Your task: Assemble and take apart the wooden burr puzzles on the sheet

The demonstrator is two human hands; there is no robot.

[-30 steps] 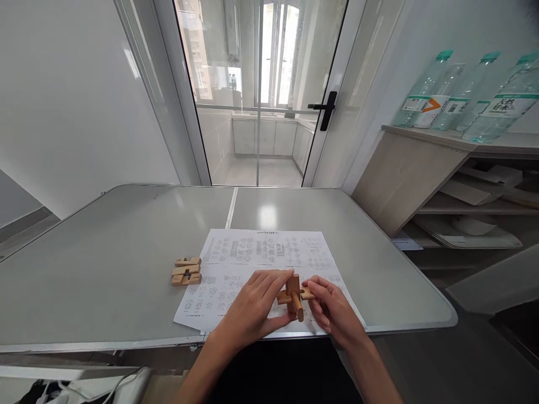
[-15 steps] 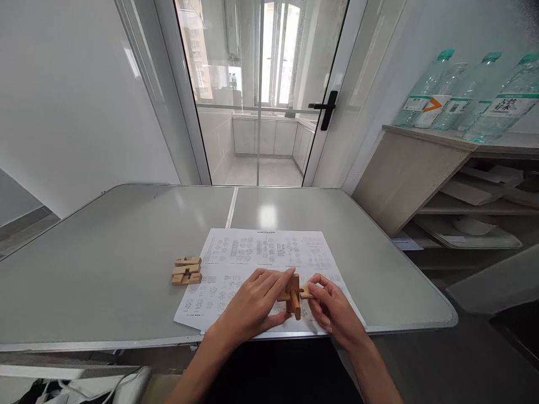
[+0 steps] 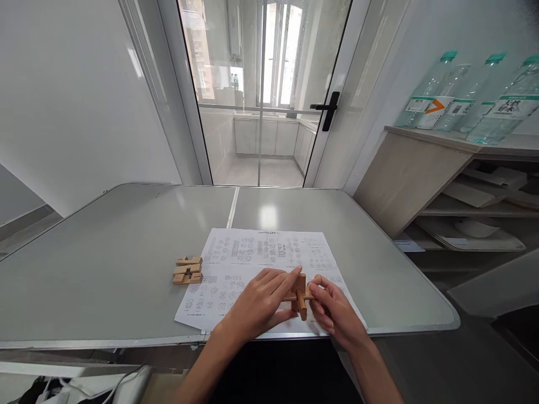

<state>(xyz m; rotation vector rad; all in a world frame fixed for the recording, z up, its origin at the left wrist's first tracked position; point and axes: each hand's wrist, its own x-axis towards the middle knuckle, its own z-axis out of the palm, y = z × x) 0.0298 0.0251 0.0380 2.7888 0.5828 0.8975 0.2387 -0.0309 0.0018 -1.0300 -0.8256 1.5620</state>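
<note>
A wooden interlocking puzzle (image 3: 301,303), made of crossed bars, is held above the near edge of the printed sheet. My left hand (image 3: 263,300) grips it from the left, forefinger along the top of an upright piece and thumb low down. On the right side, my right hand (image 3: 332,306) pinches the end of a wooden bar that runs into the crossing pieces. Fingers cover part of the joint. To the left, several loose notched wooden pieces (image 3: 187,270) lie together, touching the sheet's left edge.
A printed paper sheet (image 3: 269,247) with small diagrams lies on the grey table (image 3: 126,241). A shelf unit (image 3: 421,168) stands to the right with plastic bottles (image 3: 458,101) on top. Behind the table is a glass door (image 3: 278,134) with a black handle (image 3: 330,110).
The gap between my hands has narrowed: the bar in my right hand now sits deeper among the crossed pieces. My left hand and the puzzle have shifted slightly right.
</note>
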